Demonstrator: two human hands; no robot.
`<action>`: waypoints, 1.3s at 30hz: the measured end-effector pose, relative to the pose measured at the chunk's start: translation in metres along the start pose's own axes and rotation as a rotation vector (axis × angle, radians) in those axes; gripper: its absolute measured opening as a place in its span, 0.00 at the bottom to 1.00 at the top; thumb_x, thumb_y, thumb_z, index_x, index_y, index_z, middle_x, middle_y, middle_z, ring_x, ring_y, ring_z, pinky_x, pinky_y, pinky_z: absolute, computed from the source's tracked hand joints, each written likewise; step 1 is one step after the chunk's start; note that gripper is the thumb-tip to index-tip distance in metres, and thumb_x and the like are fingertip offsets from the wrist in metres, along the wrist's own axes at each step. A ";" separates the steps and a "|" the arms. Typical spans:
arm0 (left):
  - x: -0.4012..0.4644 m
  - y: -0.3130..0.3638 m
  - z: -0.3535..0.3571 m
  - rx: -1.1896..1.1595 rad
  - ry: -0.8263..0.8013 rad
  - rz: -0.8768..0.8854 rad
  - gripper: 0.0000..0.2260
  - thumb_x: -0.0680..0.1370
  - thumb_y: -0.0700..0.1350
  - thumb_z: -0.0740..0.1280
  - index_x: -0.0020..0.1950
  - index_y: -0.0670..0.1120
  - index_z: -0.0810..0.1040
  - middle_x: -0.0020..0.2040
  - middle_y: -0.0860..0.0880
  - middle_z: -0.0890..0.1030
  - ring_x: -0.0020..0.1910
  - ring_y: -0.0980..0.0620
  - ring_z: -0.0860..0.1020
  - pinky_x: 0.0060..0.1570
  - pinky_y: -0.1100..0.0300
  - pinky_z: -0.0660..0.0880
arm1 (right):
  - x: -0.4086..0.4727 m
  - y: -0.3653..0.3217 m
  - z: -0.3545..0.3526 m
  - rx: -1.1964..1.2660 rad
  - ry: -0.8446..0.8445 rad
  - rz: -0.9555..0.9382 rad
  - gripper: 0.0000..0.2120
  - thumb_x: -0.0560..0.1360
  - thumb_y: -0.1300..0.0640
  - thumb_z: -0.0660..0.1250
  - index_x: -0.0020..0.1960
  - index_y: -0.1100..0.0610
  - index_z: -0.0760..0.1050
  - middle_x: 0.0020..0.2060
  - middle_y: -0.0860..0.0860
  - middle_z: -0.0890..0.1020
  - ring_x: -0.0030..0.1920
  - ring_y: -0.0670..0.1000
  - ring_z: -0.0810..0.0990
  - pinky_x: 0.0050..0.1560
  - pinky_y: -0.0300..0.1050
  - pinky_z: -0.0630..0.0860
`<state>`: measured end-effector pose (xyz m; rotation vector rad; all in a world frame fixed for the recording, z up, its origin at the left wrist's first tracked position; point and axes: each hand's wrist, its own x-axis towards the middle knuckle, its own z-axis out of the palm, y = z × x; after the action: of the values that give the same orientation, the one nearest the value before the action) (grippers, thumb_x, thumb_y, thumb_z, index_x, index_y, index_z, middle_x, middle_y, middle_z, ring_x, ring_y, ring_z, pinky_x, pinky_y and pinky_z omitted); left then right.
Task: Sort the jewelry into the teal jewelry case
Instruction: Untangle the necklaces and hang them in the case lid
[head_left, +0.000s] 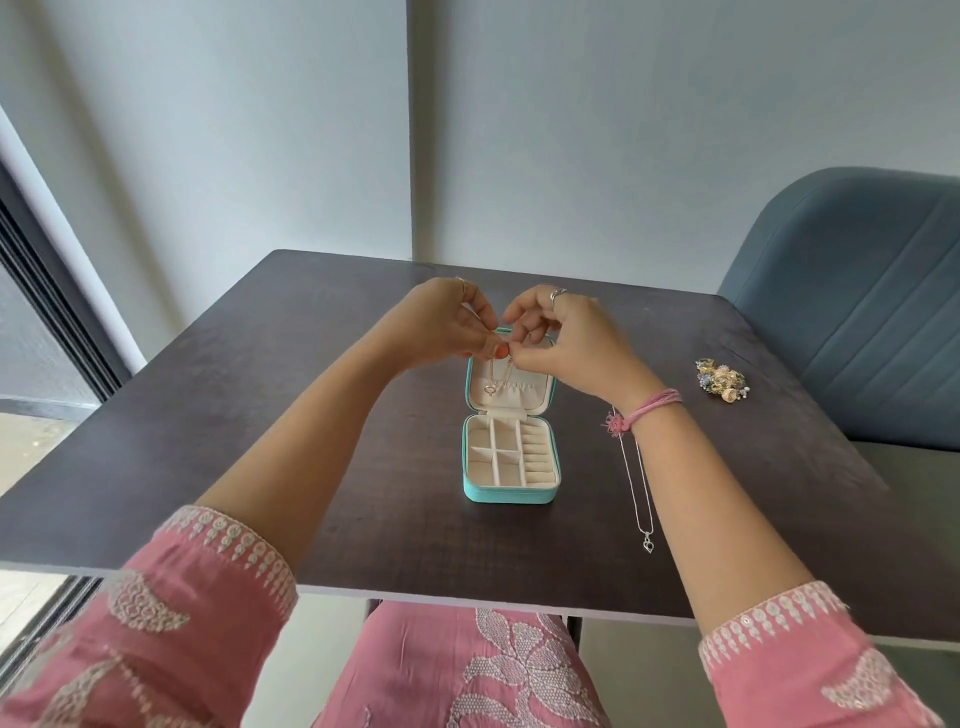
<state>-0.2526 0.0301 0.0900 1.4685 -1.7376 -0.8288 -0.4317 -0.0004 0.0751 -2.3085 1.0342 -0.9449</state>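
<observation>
case: teal jewelry case (506, 492) sits open mid-table, lid propped up at the far side, cream lining, small divided compartments in the near half with ring rolls down their right side

gold necklace: thin gold necklace (497, 378) hangs against the inside of the lid, pendant low on the lid's left side

left hand: left hand (448, 323) is up at the lid's top edge, thumb and fingertips pinching the chain

right hand: right hand (570, 343) just beside it, fingers curled in, pinching the same chain (fingertips of both hands nearly meet)

silver necklace: silver necklace (639, 496) lies stretched out on the table (363, 499) right of the case, pendant at the near end, partly under the right wrist

earrings: a little pile of flowery earrings (722, 380) far right, well apart from the case

chair: blue chair (852, 306) beyond the table's right corner
</observation>
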 end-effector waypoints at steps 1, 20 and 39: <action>0.001 -0.003 0.002 -0.012 0.009 -0.001 0.10 0.69 0.38 0.76 0.42 0.45 0.76 0.40 0.47 0.85 0.35 0.59 0.82 0.37 0.68 0.77 | 0.001 0.001 0.001 -0.017 0.006 -0.004 0.13 0.67 0.61 0.73 0.44 0.46 0.74 0.36 0.45 0.82 0.35 0.43 0.76 0.43 0.30 0.73; 0.021 -0.059 0.013 -0.162 0.363 -0.081 0.09 0.74 0.41 0.69 0.53 0.49 0.77 0.51 0.49 0.80 0.41 0.54 0.78 0.50 0.55 0.78 | 0.017 0.019 0.012 -0.272 -0.124 -0.061 0.11 0.69 0.60 0.71 0.42 0.51 0.70 0.38 0.50 0.83 0.37 0.49 0.78 0.39 0.27 0.69; 0.030 -0.070 0.029 -0.391 0.078 -0.009 0.14 0.74 0.36 0.70 0.60 0.43 0.78 0.50 0.47 0.83 0.47 0.58 0.82 0.48 0.67 0.78 | 0.030 0.029 0.033 -0.557 0.070 -0.119 0.05 0.73 0.52 0.68 0.42 0.50 0.72 0.37 0.46 0.81 0.39 0.49 0.77 0.55 0.49 0.66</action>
<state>-0.2426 -0.0091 0.0191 1.2283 -1.4147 -1.0345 -0.4069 -0.0385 0.0473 -2.8288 1.3354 -0.8661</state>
